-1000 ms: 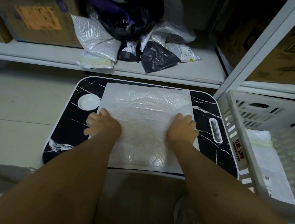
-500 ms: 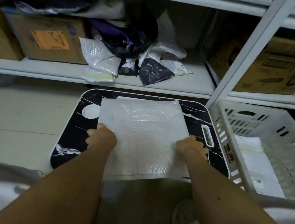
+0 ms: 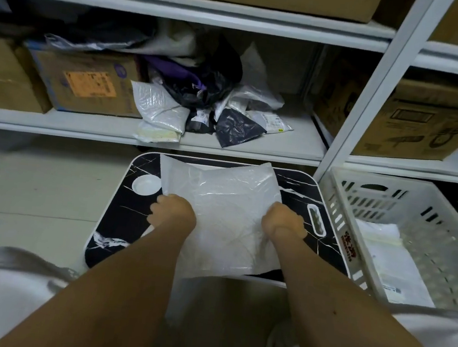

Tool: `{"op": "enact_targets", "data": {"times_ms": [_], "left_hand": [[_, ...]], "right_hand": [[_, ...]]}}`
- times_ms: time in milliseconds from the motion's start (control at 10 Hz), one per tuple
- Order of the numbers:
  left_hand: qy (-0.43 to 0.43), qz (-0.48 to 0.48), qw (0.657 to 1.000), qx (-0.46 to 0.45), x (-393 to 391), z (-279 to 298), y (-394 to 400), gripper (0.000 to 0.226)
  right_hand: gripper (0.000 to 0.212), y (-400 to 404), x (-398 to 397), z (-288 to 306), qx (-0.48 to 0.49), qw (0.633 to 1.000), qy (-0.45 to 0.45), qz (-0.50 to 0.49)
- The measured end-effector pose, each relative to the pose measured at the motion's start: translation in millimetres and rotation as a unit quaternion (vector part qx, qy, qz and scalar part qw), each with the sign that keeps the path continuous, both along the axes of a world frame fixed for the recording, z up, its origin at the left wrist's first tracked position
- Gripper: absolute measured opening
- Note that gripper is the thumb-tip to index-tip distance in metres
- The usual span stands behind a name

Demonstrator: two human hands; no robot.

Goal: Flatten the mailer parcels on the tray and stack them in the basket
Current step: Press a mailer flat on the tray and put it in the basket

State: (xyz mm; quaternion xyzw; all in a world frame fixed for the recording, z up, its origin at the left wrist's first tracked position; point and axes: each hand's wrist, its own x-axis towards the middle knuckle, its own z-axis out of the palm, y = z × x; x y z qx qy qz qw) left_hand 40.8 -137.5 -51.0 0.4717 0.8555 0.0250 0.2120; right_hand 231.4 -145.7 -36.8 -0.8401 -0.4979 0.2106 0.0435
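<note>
Mailer: white mailer [image 3: 226,215] lifted off the tray [image 3: 292,180], sagging between both hands.
Grip: left hand [image 3: 173,214] and right hand [image 3: 283,221] seem to pinch its side edges; fingers mostly hidden.
Basket: basket [image 3: 333,202] stands right, holding flattened mailers [image 3: 391,266].
Risk: slippery film could slip, or crumple landing.

Storeroom, white metal shelving [image 3: 366,109]; cardboard boxes [image 3: 87,83], heaped mailer bags [image 3: 201,104]
</note>
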Motion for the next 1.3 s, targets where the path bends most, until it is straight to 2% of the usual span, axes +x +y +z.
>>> {"op": "enact_targets", "data": {"times_ms": [300, 500, 700, 800, 1000, 1100, 1200, 1300], "left_hand": [[0.029, -0.062, 0.995, 0.069, 28.5, 52.3, 0.6, 0.051], [0.022, -0.134, 0.985, 0.108, 80.8, 88.0, 5.6, 0.049], [-0.004, -0.241, 0.961, 0.133, 178.3, 106.0, 13.4, 0.044], [-0.023, -0.310, 0.943, 0.120, 230.0, 102.5, 9.5, 0.042], [-0.067, -0.435, 0.894, 0.083, 334.6, 83.9, 5.0, 0.030], [-0.082, -0.465, 0.880, 0.056, 366.7, 75.7, 1.8, 0.030], [-0.090, -0.488, 0.868, -0.022, 394.1, 57.5, 1.3, 0.033], [-0.065, -0.533, 0.840, -0.078, 414.2, 31.2, 8.9, 0.034]], "right_hand": [[0.033, 7.8, 20.3, 51.0, 0.096, 0.995, -0.037, -0.007], [0.034, 9.4, 67.5, 85.7, 0.120, 0.987, -0.057, -0.090], [0.040, 6.2, 155.2, 105.0, 0.076, 0.978, -0.129, -0.143], [0.044, -4.5, 199.1, 107.7, 0.027, 0.968, -0.171, -0.181], [0.050, -30.3, 293.2, 85.1, -0.010, 0.939, -0.247, -0.241], [0.049, -36.5, 329.1, 63.2, -0.036, 0.926, -0.287, -0.244], [0.052, -39.8, 355.6, 32.3, -0.095, 0.920, -0.305, -0.228], [0.051, -33.2, 370.0, -1.4, -0.099, 0.919, -0.332, -0.188]]}}
